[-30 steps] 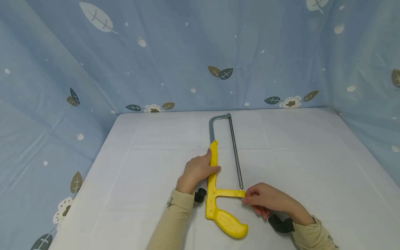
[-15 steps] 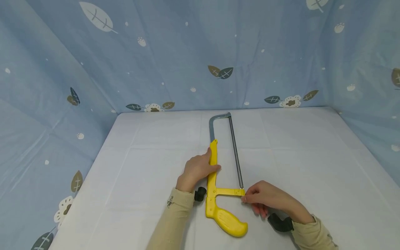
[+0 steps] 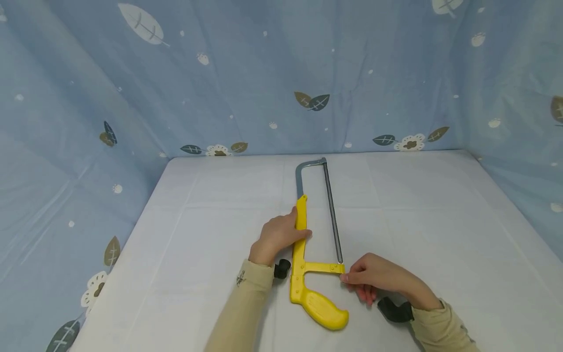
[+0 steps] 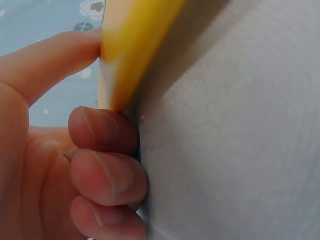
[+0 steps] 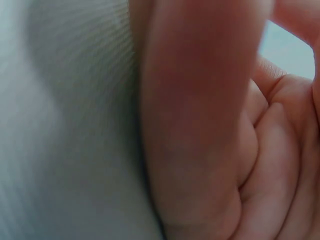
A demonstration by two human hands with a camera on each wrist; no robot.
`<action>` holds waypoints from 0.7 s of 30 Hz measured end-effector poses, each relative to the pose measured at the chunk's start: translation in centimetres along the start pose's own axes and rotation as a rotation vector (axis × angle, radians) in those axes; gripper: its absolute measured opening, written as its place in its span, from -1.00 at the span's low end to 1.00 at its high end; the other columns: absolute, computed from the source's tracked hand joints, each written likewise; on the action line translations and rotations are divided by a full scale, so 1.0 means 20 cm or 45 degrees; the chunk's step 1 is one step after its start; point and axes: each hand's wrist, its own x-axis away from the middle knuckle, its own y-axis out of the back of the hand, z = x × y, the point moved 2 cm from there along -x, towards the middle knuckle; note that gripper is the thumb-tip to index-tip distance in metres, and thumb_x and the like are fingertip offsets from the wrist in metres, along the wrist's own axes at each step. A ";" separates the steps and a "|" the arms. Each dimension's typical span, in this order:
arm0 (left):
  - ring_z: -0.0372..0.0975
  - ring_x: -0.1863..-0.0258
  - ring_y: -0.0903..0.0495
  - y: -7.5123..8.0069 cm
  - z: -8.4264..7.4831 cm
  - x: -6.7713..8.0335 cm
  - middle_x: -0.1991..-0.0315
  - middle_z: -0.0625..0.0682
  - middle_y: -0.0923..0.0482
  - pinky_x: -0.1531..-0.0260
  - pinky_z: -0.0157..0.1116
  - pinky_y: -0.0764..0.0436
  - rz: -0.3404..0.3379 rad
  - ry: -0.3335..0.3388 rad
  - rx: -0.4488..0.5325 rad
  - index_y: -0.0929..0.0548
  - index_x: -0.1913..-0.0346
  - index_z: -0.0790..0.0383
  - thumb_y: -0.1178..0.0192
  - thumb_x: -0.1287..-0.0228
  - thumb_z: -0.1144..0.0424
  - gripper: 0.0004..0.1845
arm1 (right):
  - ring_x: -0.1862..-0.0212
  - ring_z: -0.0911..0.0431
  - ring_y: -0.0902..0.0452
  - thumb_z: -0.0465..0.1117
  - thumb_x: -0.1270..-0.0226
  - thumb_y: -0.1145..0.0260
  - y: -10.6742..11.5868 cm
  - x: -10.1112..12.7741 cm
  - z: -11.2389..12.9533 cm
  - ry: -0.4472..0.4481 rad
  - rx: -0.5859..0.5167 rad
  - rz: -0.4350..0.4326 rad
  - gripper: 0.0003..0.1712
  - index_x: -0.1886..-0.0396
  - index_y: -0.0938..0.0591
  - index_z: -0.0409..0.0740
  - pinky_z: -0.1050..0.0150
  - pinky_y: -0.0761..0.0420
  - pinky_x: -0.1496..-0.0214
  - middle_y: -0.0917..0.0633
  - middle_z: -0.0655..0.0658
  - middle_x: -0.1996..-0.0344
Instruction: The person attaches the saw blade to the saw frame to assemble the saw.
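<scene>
Two hands at yellow hacksaw (image 3: pixel 308 264) lying flat mid-table (image 3: pixel 440 220); left hand (image 3: pixel 277 237) curled around the yellow frame bar, thumb on top; right hand (image 3: pixel 378 278) fingertips pinching the blade's near end beside handle.

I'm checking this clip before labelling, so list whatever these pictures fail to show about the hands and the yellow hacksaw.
- Head view: what the right hand pinches at the yellow-framed metal hacksaw corner is too small.
- Right wrist view: a blurred finger blocks the saw.
- Left wrist view: only a blurred yellow bar shows past the left hand; the blade is out of frame.
</scene>
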 end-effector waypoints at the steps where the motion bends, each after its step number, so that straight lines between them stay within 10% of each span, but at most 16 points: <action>1: -0.20 0.49 -0.42 0.00 0.00 0.00 0.44 -0.02 -0.48 0.53 -0.31 -0.37 0.002 0.001 0.001 -0.04 -0.38 0.16 -0.09 -0.06 -0.22 -0.10 | 0.75 0.06 -0.49 0.07 -0.22 -0.16 0.00 0.00 0.00 0.009 0.001 0.007 -0.54 0.62 -0.60 -0.21 0.27 -0.45 0.70 -0.54 -0.08 0.79; 15: -0.21 0.53 -0.41 0.02 -0.01 -0.04 0.41 -0.01 -0.48 0.48 -0.30 -0.37 0.053 0.001 0.072 -0.09 -0.37 0.13 0.02 -0.13 -0.26 -0.17 | 0.59 0.08 -0.49 0.00 -0.30 -0.09 0.07 0.05 -0.01 0.045 -0.048 -0.002 -0.63 0.43 -0.57 -0.23 0.23 -0.52 0.52 -0.59 -0.13 0.65; 21: -0.22 0.55 -0.49 0.09 0.07 -0.03 0.55 -0.01 -0.56 0.32 -0.24 -0.41 0.009 0.037 0.174 -0.12 -0.36 0.06 0.05 -0.16 -0.27 -0.22 | 0.23 0.04 -0.51 0.08 -0.30 -0.06 0.19 0.09 0.03 0.103 0.212 -0.394 -0.61 0.08 -0.55 -0.08 0.12 -0.50 0.23 -0.62 -0.03 0.28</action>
